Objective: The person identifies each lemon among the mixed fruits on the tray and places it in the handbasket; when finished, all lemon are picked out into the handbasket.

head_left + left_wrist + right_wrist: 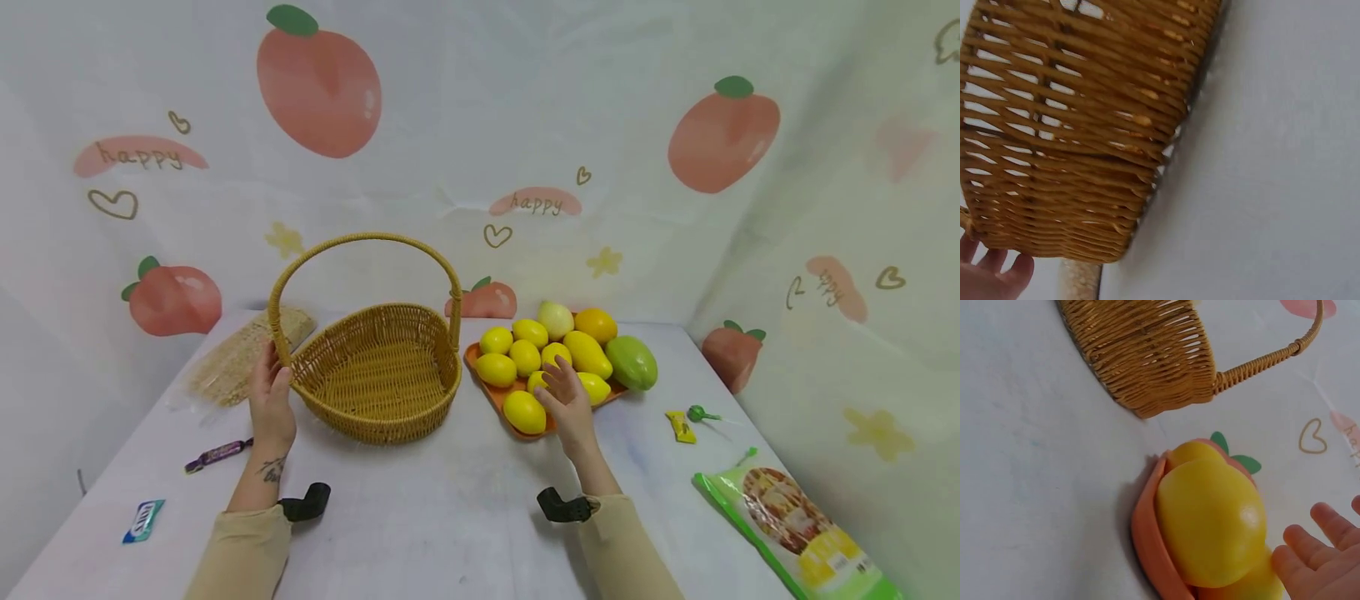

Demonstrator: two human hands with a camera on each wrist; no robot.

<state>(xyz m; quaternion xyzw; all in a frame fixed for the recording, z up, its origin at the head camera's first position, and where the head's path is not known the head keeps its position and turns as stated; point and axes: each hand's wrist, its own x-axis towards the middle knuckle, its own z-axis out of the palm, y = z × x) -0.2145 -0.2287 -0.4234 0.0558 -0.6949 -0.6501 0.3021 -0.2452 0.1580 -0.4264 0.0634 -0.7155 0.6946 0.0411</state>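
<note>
A brown wicker basket (375, 425) with a tall arched handle stands on the white cloth, nothing inside it. My left hand (272, 408) is at its left side, fingertips right at the rim by the foot of the handle; the left wrist view has the fingers (1021, 269) along the basket's edge. To the right, an orange tray (491, 392) carries several lemons (524, 412), a mango (587, 354), an orange (596, 324) and a green papaya-like fruit (632, 362). My right hand (572, 412) hovers over the tray's front, fingers spread and holding nothing.
Behind my left hand lies a clear bag of pale, grainy food (243, 358). A purple-wrapped candy (219, 455) and a blue-white packet (143, 522) lie at left. At right are a yellow candy (681, 426), a green lollipop (699, 413) and a green-edged food bag (798, 529).
</note>
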